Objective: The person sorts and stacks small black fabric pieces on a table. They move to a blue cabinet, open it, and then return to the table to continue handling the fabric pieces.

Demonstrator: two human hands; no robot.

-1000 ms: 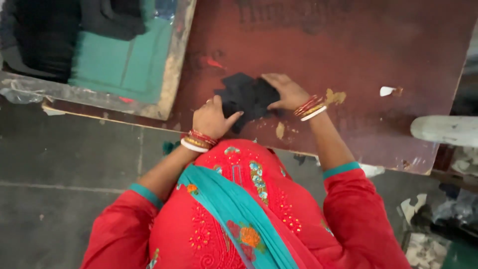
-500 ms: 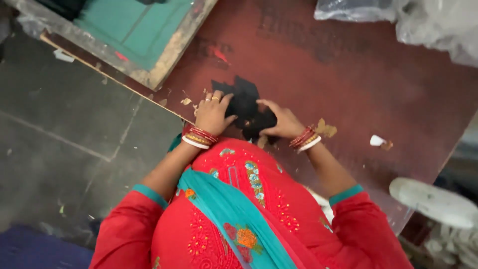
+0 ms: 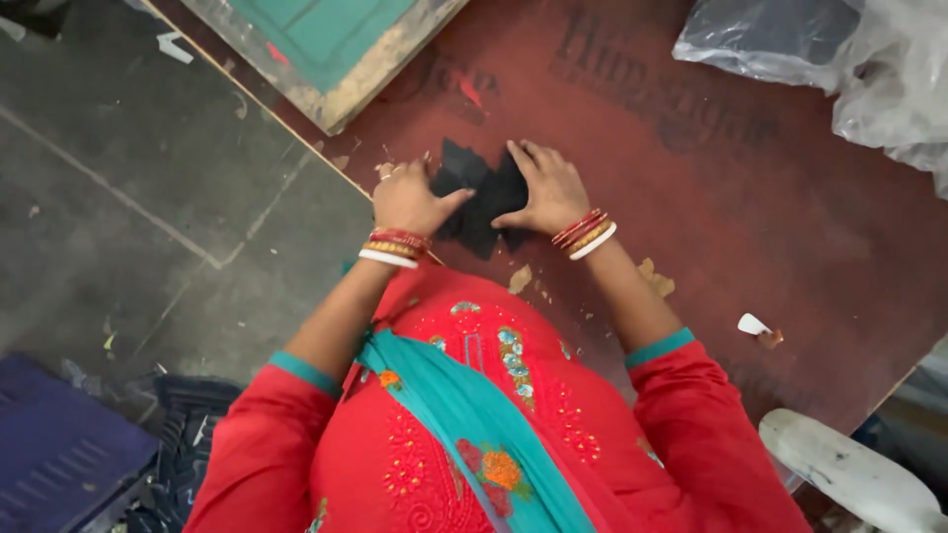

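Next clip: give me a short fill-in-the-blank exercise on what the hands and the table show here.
1. Both hands press on a piece of ____ fabric.
2. The left hand and right hand each wear ____ at the wrist.
3. The table surface is reddish-____.
4. The framed panel at the table's far corner is ____ inside.

Missing words: black; bangles; brown; green
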